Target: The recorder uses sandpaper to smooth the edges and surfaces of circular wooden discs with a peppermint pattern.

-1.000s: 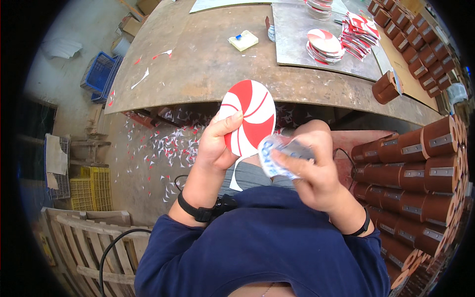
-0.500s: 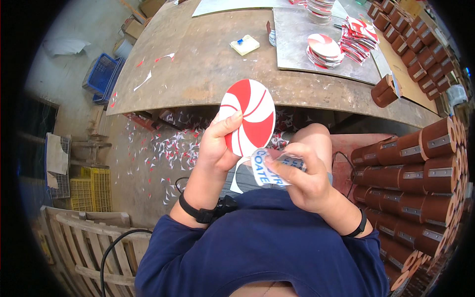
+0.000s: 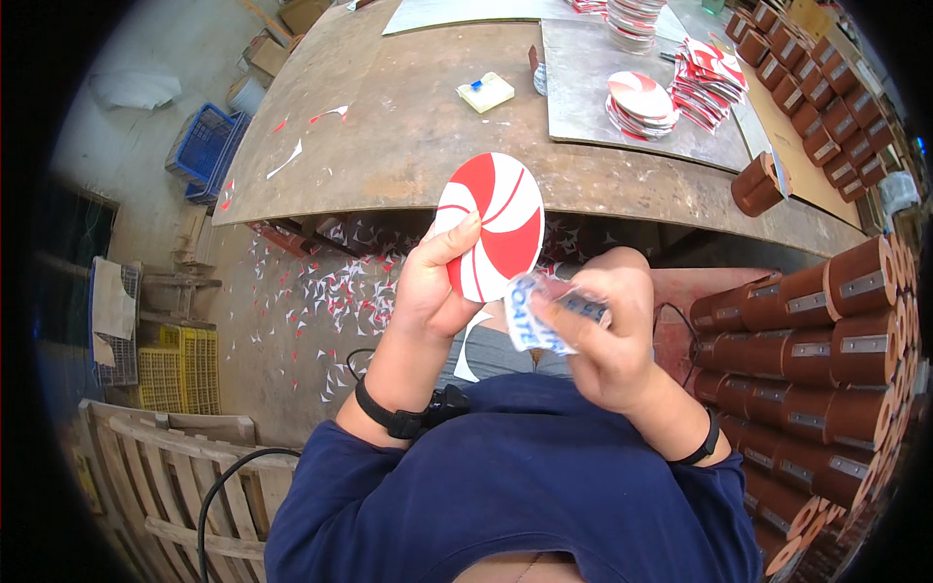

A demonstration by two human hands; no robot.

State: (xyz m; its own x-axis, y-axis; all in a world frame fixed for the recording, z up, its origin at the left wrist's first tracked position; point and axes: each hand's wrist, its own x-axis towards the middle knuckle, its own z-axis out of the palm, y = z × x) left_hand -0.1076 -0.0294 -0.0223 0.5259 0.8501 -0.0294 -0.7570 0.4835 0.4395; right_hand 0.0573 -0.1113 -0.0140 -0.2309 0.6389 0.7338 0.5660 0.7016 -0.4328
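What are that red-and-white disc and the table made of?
The disc looks like thin, stiff sheet, maybe plastic or card, with a smooth printed swirl; it keeps flat while the left hand pinches it. The table looks like worn brown board, matte and scuffed, possibly wood.

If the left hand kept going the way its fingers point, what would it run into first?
The left hand points up and away, holding the red-and-white swirled round disc. Going straight on, it would likely meet the near edge of the brown wooden worktable first, though depth is hard to judge here.
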